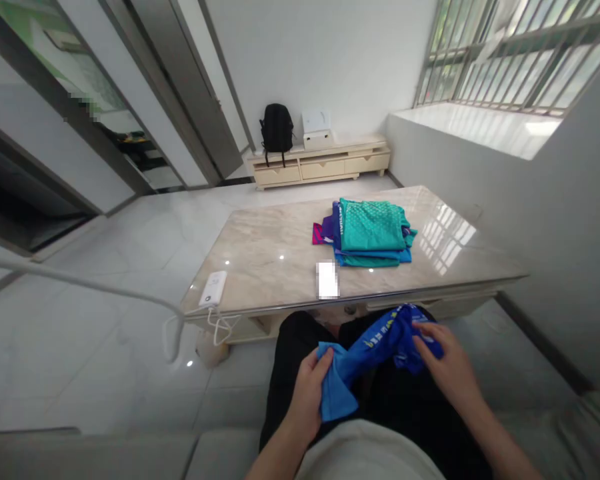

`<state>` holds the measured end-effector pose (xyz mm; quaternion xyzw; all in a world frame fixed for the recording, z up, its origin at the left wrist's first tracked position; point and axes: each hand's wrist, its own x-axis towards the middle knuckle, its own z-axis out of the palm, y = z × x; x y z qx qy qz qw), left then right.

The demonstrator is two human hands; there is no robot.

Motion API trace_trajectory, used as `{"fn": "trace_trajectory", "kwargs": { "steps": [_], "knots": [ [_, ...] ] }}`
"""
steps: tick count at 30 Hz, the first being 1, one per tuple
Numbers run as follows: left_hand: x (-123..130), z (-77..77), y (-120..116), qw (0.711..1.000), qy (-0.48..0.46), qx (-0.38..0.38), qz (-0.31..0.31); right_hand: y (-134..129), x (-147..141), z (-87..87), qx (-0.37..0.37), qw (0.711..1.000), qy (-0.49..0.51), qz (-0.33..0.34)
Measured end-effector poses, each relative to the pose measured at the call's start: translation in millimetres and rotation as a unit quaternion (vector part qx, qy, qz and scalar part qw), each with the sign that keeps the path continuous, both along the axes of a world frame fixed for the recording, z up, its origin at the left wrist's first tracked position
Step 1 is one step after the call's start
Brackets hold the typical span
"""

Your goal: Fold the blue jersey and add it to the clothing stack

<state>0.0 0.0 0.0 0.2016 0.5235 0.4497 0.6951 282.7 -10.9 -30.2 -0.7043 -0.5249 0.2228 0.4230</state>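
A blue garment (365, 357) with white and yellow lettering stretches across my lap, bunched and twisted in the middle. Its lighter blue end is pinched between the thumb and fingers of my left hand (307, 387). At the darker, crumpled end my right hand (447, 360) grips the cloth, thumb and fingers closed on it. Beyond my knees, on the marble-topped table (260, 247), lies a stack of folded garments (373, 227); a teal one is on top, with blue, purple and pink cloth showing at its edges.
A white power bank (213, 289) with a cable lies at the table's left front. Near the front edge is a blurred white rectangle (327, 279). A low cabinet (325, 168) by the far wall bears a black backpack (277, 128) and white boxes (317, 128).
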Motion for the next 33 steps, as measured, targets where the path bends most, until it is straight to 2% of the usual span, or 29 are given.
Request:
{"fn": "trace_trajectory", "kwargs": {
  "steps": [2, 3, 4, 6, 8, 10, 12, 15, 18, 21, 26, 30, 33],
  "knots": [
    [9, 4.9, -4, 1.000, -0.019, 0.001, -0.021, -15, -47, 14.9, -0.054, 0.978, 0.084, 0.185],
    [13, 7.0, -5, 0.999, -0.021, 0.011, -0.029, -23, -69, 20.7, -0.080, 0.957, 0.116, 0.254],
    [15, 8.8, -6, 0.999, -0.015, 0.026, -0.034, -29, -87, 24.8, -0.094, 0.942, 0.132, 0.294],
    [16, 10.9, -6, 0.996, 0.013, 0.070, -0.044, -36, -113, 27.6, -0.097, 0.939, 0.123, 0.305],
    [14, 10.9, -5, 0.990, 0.051, 0.115, -0.058, -35, -123, 26.2, -0.084, 0.951, 0.096, 0.282],
    [10, 8.3, -4, 0.983, 0.083, 0.146, -0.073, -29, -120, 24.6, -0.076, 0.952, 0.077, 0.287],
    [5, 3.2, -4, 0.978, 0.101, 0.164, -0.077, -23, -112, 24.9, -0.078, 0.940, 0.066, 0.327],
    [-2, -6.4, -2, 0.976, 0.065, 0.190, -0.085, -18, -100, 28.0, -0.070, 0.923, 0.046, 0.376],
    [-9, -11.7, 0, 0.972, -0.004, 0.196, -0.126, -17, -88, 32.5, -0.051, 0.926, 0.041, 0.373],
    [-15, -8.4, 3, 0.966, -0.006, 0.205, -0.155, -14, -70, 40.7, -0.023, 0.946, 0.049, 0.318],
    [-26, 7.2, 14, 0.940, 0.110, 0.249, -0.207, -4, -45, 59.7, 0.003, 0.976, 0.086, 0.200],
    [-32, 16.6, 22, 0.906, 0.216, 0.284, -0.226, 0, -46, 67.7, -0.036, 0.967, 0.156, 0.198],
    [-34, 16.7, 22, 0.894, 0.246, 0.291, -0.238, -1, -50, 69.6, -0.065, 0.951, 0.208, 0.219]
  ]
}}
